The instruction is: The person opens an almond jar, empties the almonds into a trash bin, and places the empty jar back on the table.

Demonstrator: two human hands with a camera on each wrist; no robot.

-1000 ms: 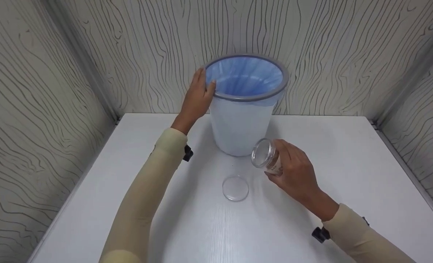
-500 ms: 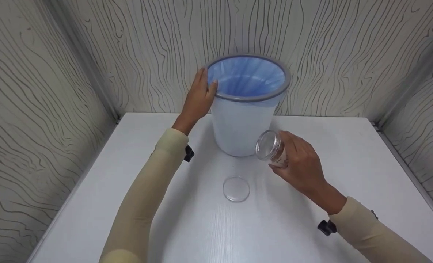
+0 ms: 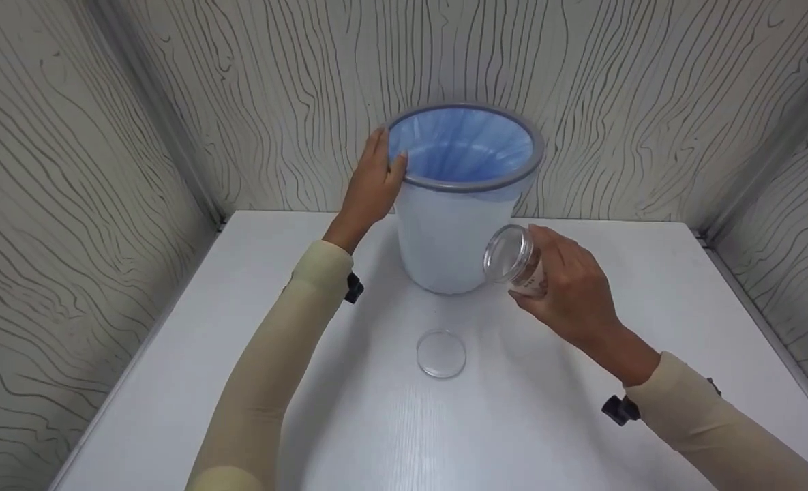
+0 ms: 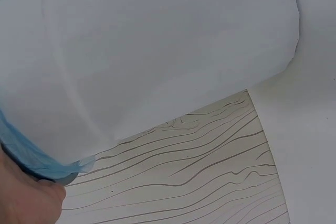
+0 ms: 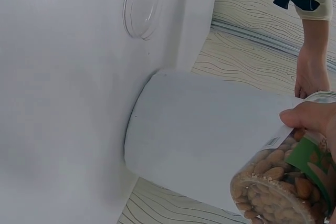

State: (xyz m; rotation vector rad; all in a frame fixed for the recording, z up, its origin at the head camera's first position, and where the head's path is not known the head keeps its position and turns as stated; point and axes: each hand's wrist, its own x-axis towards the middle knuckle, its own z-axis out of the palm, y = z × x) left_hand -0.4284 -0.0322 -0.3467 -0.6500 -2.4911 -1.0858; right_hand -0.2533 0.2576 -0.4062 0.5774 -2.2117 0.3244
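Observation:
My left hand (image 3: 373, 179) grips the left side of the rim of a white trash can (image 3: 455, 239), thumb over the grey ring (image 3: 472, 185). A blue bag lines the can. In the right wrist view, a clear jar of almonds (image 5: 275, 182) with a green label shows below my right thumb. My right hand (image 3: 574, 283) holds this jar (image 3: 523, 266) tilted in front of the can's lower right side, its round mouth end turned up and left. A clear round lid (image 3: 441, 354) lies flat on the table in front of the can.
The white table (image 3: 376, 436) carries the can near its back edge. Wood-grain panels (image 3: 294, 82) rise behind it and on both sides. Black camera mounts (image 3: 622, 410) sit on both wrists.
My right hand has risen with the jar, moving away from me and slightly right, nearer the can's rim. The left hand keeps its grip on the rim; the lid stays put.

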